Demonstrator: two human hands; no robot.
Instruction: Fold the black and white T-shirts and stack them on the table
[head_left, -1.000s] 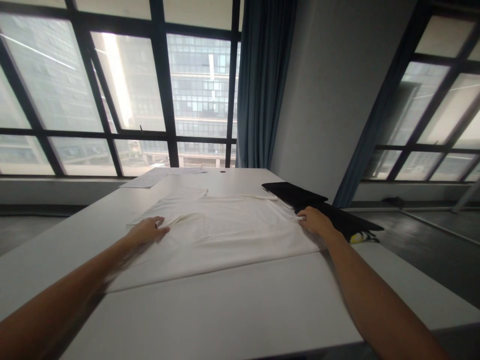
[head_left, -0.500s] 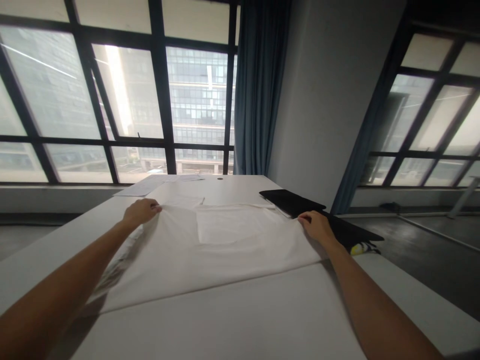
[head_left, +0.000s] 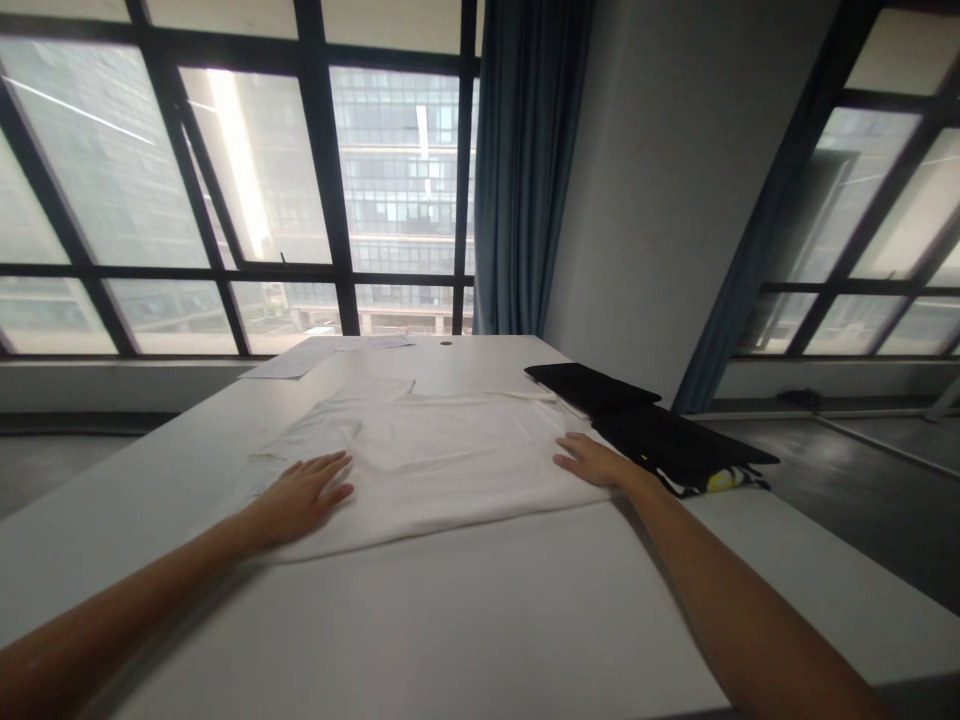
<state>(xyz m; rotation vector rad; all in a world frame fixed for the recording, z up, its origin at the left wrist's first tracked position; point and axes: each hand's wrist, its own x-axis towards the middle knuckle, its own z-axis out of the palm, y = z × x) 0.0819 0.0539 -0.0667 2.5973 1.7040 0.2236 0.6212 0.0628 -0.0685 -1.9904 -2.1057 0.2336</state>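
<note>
A white cloth garment point(head_left: 450, 445), perhaps a shirt, lies spread on the white table point(head_left: 420, 620), with soft creases across it. My left hand point(head_left: 304, 495) rests flat on its near left part, fingers spread. On the right side of the cloth lies my right hand point(head_left: 592, 462), also open, its fingers stretched toward the middle. Neither hand grips the fabric. The garment's near edge runs slightly slanted across the table between my forearms.
Black flat folded items point(head_left: 675, 435) lie on the table's right side, with a black, white and yellow patterned cloth point(head_left: 724, 480) beneath. Paper sheets point(head_left: 289, 360) lie at the far left. Behind stand windows point(head_left: 394, 180), a blue curtain point(head_left: 521, 170) and a grey pillar point(head_left: 645, 180).
Both hands have let go of the pinched cloth and now lie open on it, nearer to me. The fabric, raised and stretched before, has settled flat on the table.
</note>
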